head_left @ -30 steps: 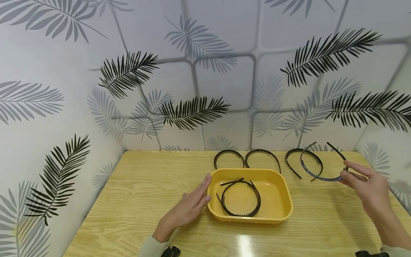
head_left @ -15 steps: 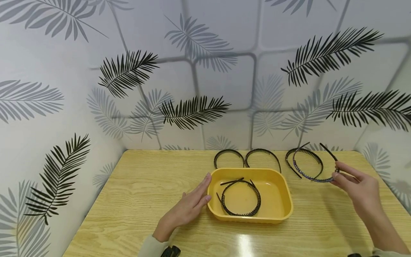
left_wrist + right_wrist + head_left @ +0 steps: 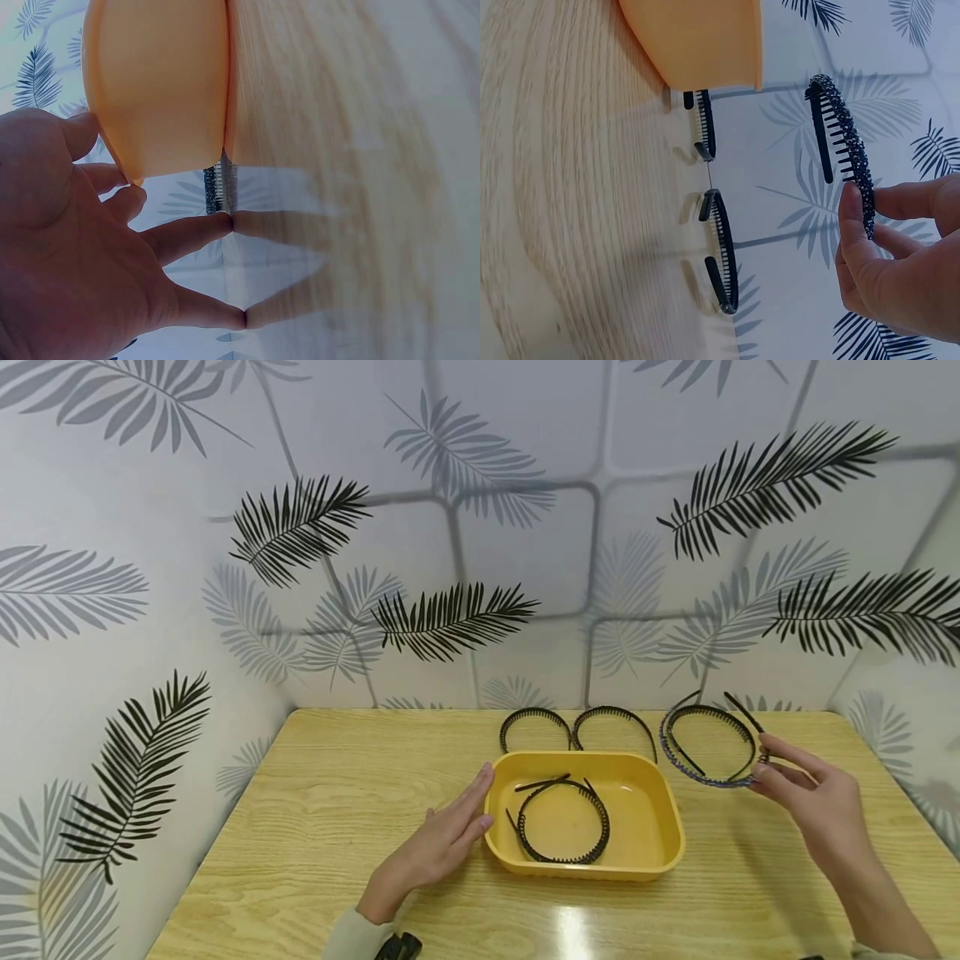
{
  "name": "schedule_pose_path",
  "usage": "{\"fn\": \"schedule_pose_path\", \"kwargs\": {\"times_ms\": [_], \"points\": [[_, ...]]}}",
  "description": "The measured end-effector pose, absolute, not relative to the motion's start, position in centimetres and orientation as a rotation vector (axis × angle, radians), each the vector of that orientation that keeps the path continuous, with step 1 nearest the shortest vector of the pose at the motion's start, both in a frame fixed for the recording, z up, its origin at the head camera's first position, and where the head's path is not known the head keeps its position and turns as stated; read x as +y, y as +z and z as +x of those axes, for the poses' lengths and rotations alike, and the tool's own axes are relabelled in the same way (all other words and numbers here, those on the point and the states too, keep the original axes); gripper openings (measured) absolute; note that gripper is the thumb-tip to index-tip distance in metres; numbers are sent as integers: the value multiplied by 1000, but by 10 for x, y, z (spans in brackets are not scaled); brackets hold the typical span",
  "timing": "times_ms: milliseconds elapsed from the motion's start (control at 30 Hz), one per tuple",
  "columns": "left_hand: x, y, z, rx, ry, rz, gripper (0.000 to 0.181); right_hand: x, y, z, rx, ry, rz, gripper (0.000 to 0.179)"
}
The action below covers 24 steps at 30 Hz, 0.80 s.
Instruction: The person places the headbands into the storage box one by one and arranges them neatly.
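Observation:
My right hand [image 3: 817, 806] pinches a headband between thumb and fingers, right of the yellow plastic basin [image 3: 652, 857]. In the right wrist view this headband [image 3: 855, 142] has a sparkly dark outer face and black comb teeth inside, and hangs above the table. Seen from the head, it overlaps a black toothed headband [image 3: 748, 735] lying behind it. My left hand [image 3: 438, 849] rests against the basin's left side. In the left wrist view its thumb is at the rim and two straight fingers reach down to the tabletop. Black headbands [image 3: 604, 822] lie overlapping inside the basin.
Behind the basin two more black headbands, the left one [image 3: 534, 712] and the right one [image 3: 611, 710], lie side by side, partly hidden by its rim. A wood-grain table [image 3: 337, 777] meets a leaf-patterned wall [image 3: 525, 652] at the back.
My right hand has moved left toward the basin with the pinched headband, which now overlaps the headband on the table in the head view. The left hand and basin have stayed put.

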State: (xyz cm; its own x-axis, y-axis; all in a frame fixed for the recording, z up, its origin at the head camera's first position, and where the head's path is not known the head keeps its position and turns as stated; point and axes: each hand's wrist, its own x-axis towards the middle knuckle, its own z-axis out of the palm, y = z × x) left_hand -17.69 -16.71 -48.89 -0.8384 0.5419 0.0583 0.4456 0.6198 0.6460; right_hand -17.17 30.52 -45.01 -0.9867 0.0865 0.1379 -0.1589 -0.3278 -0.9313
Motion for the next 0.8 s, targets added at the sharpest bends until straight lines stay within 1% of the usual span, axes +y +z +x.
{"fn": "schedule_pose_path", "kwargs": {"times_ms": [267, 800], "points": [[-167, -488, -177, 2706, 1006, 836, 63, 294, -450, -170, -1766, 2407, 121, 41], [-167, -488, -177, 2698, 1007, 835, 64, 266, -448, -167, -1856, 2327, 170, 43]]}}
